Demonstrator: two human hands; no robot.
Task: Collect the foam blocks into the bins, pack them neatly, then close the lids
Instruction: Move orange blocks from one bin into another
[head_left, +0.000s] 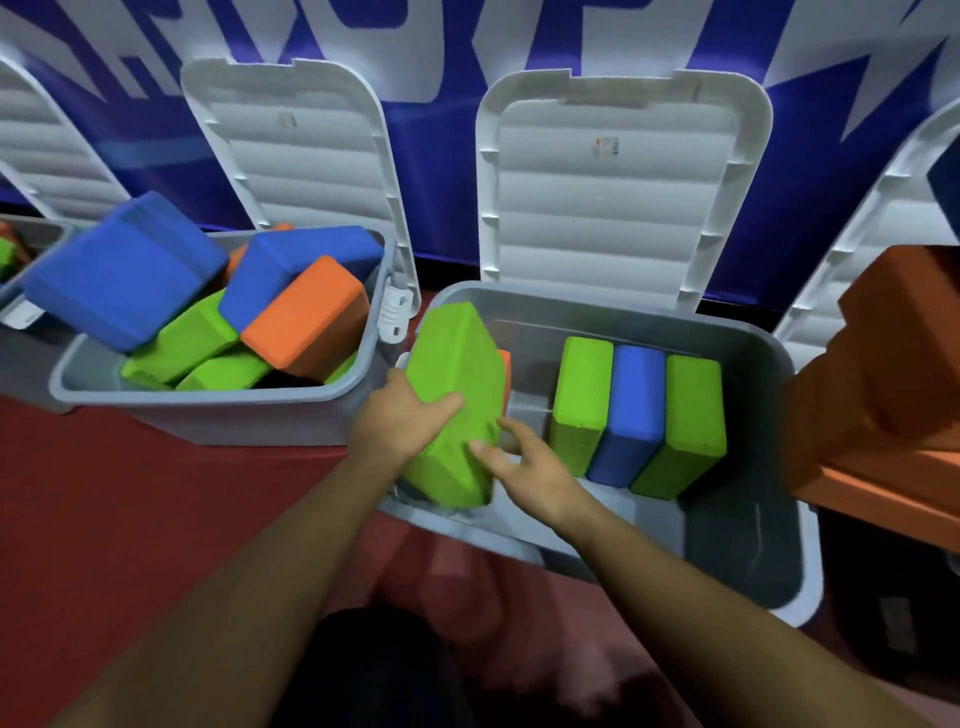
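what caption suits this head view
Left hand grips a tilted green block in the grey bin; right hand touches its edge.

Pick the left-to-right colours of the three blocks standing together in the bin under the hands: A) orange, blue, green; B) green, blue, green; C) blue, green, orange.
B: a first green block, a blue block and a second green block stand side by side in the bin.

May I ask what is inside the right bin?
Green block, blue block, second green block stand together; left hand and right hand steady a tilted green block, covering most of an orange block.
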